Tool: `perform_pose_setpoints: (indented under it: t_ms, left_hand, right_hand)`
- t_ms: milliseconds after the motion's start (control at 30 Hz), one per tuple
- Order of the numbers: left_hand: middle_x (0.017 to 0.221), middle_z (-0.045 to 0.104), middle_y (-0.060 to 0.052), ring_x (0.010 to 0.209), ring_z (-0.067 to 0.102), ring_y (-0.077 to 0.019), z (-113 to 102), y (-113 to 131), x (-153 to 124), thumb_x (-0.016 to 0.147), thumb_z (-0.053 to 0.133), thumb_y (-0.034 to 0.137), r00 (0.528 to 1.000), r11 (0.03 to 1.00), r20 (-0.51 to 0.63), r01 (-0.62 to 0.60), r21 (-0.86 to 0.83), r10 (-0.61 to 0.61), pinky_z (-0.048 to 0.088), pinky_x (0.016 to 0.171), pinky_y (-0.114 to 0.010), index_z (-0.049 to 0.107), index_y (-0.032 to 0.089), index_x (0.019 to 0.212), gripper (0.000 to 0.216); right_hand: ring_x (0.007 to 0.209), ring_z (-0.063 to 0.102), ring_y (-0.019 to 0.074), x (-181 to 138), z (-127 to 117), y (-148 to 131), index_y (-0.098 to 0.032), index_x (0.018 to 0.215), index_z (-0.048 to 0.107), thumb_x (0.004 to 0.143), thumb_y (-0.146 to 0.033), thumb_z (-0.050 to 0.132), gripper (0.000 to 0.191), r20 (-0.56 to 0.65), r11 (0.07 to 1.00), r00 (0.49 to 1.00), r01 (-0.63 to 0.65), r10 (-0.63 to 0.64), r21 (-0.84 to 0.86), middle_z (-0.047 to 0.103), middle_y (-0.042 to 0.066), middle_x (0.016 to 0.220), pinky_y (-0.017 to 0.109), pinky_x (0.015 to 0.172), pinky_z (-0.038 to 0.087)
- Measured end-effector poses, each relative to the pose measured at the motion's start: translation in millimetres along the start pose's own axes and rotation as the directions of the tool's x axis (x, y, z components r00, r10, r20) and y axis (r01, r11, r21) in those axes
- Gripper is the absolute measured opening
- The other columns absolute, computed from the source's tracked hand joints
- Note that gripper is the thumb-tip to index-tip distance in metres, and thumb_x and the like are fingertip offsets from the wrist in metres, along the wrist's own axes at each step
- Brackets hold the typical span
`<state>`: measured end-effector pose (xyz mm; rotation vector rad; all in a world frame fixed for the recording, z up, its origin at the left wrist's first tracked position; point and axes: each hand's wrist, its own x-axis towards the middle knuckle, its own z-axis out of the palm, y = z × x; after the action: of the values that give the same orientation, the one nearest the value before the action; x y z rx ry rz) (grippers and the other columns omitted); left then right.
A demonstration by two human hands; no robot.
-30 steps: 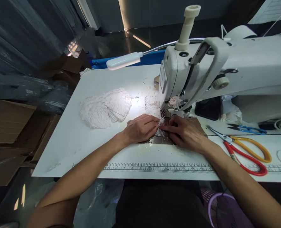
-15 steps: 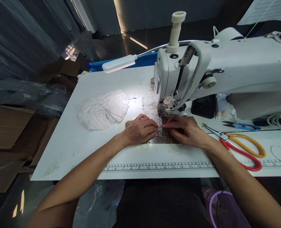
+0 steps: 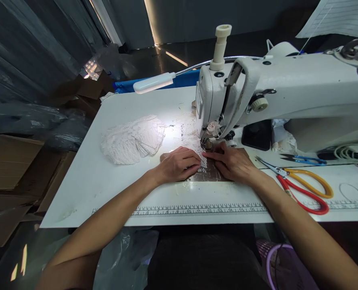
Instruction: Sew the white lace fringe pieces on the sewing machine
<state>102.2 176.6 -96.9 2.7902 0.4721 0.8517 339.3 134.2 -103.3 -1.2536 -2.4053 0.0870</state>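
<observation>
Head view, the only one here: the lace strip (image 3: pixel 200 158) sits right between the two grips. The left hand (image 3: pixel 179 164) and right hand (image 3: pixel 231 163) are both palm-down on the desk (image 3: pixel 112 189), fingertips meeting on it. Its long axis runs away from the grips, straight under the presser foot (image 3: pixel 208 144) of the sewing machine (image 3: pixel 257 92), just beyond the fingertips. The right forefinger looks a touch nearer the foot than the left fingers. Fingers are curled in close on the lace, but I can't tell if either grip actually pinches it or only presses it flat. The lace is white, thin and openwork, lying over a brown patch (image 3: pixel 211 175) under the grips. There's a lace pile (image 3: pixel 133 139) well off left of the left grip, and scissors (image 3: pixel 306 187) off right of the right one.
</observation>
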Motion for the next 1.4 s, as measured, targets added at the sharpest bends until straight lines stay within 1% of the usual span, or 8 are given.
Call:
perform_pose_setpoints:
  t_ms: [167,300,567,767,967,1100,1233,1400]
  left_hand:
    - [0.096,0.07,-0.004,0.082,0.064,-0.014,-1.7,0.8,0.4,0.093,0.059,0.023,1.0,0.997,-0.006,-0.03,0.071,0.03,0.051,0.089,-0.039,0.066,0.017,0.097,0.009]
    - [0.093,0.069,-0.003,0.076,0.062,-0.013,-2.5,0.7,0.7,0.093,0.061,0.022,0.997,0.985,0.003,-0.081,0.154,0.082,0.049,0.09,-0.041,0.067,0.02,0.09,0.007]
    - [0.094,0.07,-0.001,0.076,0.061,-0.0126,-1.9,2.5,1.8,0.092,0.06,0.019,0.992,0.968,0.022,-0.127,0.214,0.126,0.05,0.085,-0.038,0.065,0.019,0.088,0.007]
    - [0.089,0.07,-0.003,0.075,0.062,-0.0142,-5.1,8.9,2.6,0.093,0.056,0.018,0.988,0.955,0.075,-0.151,0.254,0.136,0.053,0.068,-0.029,0.065,0.017,0.086,0.012]
    - [0.091,0.069,-0.006,0.076,0.063,-0.0165,-9.6,8.5,3.1,0.089,0.056,0.024,0.984,0.972,0.126,-0.145,0.186,0.122,0.054,0.07,-0.032,0.069,0.015,0.09,0.016]
    - [0.093,0.069,-0.006,0.08,0.063,-0.0187,-7.1,4.1,1.6,0.085,0.057,0.025,0.988,0.981,0.113,-0.122,0.151,0.105,0.054,0.074,-0.036,0.069,0.016,0.09,0.016]
    - [0.095,0.069,-0.006,0.081,0.062,-0.0193,-5.6,1.0,0.2,0.084,0.057,0.023,0.993,0.988,0.081,-0.092,0.127,0.082,0.053,0.08,-0.039,0.068,0.016,0.092,0.016]
    - [0.097,0.07,-0.007,0.082,0.062,-0.0198,-6.3,-0.4,-1.2,0.084,0.056,0.025,0.996,0.994,0.067,-0.057,0.098,0.051,0.052,0.085,-0.041,0.068,0.015,0.094,0.018]
  right_hand:
    - [0.09,0.057,0.0217,0.5,0.7,-0.7,-0.026,0.125,0.066,0.088,-0.011,0.049,0.043,-0.014,1.0,1.0,-0.012,0.012,0.016,0.057,0.011,0.105,0.033,0.075,0.049]
    - [0.087,0.059,0.021,-0.4,1.6,-1.6,-0.024,0.126,0.065,0.09,-0.012,0.046,0.043,-0.035,0.99,0.997,-0.062,0.067,0.127,0.057,0.011,0.104,0.036,0.079,0.05]
    - [0.09,0.059,0.0221,-1.2,-3.1,-0.6,-0.024,0.127,0.065,0.089,-0.013,0.048,0.043,0.042,0.977,0.996,-0.085,0.079,0.197,0.058,0.012,0.108,0.037,0.081,0.05]
    - [0.092,0.057,0.0246,-0.8,-2.6,1.9,-0.027,0.119,0.07,0.089,-0.016,0.051,0.037,0.08,0.991,0.997,-0.002,-0.009,0.13,0.058,0.011,0.1,0.041,0.081,0.05]
    - [0.097,0.059,0.0261,-2.4,-2.1,-1.3,-0.026,0.119,0.07,0.089,-0.019,0.054,0.035,0.041,0.995,0.999,0.012,-0.016,0.095,0.06,0.013,0.108,0.041,0.081,0.051]
    - [0.09,0.062,0.0255,-1.6,-2.2,-6.5,-0.027,0.119,0.069,0.09,-0.022,0.052,0.035,0.042,0.999,0.999,-0.034,0.033,0.024,0.064,0.012,0.107,0.038,0.072,0.051]
    - [0.08,0.062,0.0238,2.0,-4.2,-12.4,-0.027,0.12,0.069,0.09,-0.022,0.049,0.036,0.054,0.995,0.995,-0.074,0.078,-0.069,0.067,0.011,0.1,0.032,0.061,0.044]
    - [0.075,0.06,0.0209,5.8,-5.7,-17.1,-0.028,0.12,0.069,0.09,-0.021,0.048,0.037,0.077,0.989,0.992,-0.094,0.103,-0.11,0.067,0.009,0.092,0.028,0.058,0.039]
